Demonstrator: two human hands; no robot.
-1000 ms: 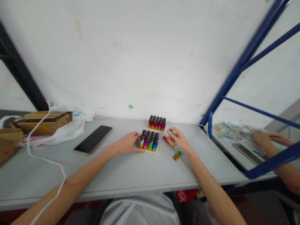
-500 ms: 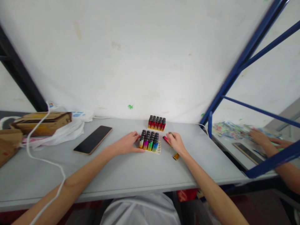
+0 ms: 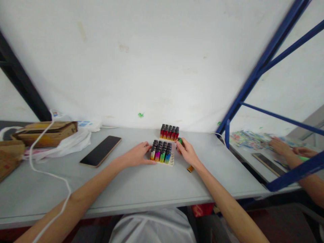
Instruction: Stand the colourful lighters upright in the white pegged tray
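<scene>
Several multicoloured lighters (image 3: 162,152) with black tops stand upright in rows in a white tray (image 3: 171,164), whose right-hand slots show bare. My left hand (image 3: 139,154) grips the tray's left side, thumb at the front and fingers behind. Just right of the tray, my right hand (image 3: 186,150) is closed on a lighter (image 3: 180,140) with a green end; the fingers hide much of it. A gold-coloured lighter (image 3: 190,168) lies on the table below the right wrist. Behind the tray stands a second block of red-and-yellow lighters (image 3: 169,132).
A phone (image 3: 101,151) lies left of my left hand. Farther left are cardboard boxes (image 3: 45,133), a plastic bag (image 3: 71,143) and a white cable (image 3: 48,172). A blue metal frame (image 3: 249,89) rises at the right; beyond it a person's hands (image 3: 279,146) work over colourful pieces.
My right hand has moved up and left, towards the tray's back right corner, with the lighter. The red lighter beside that hand no longer shows. My left hand stays put.
</scene>
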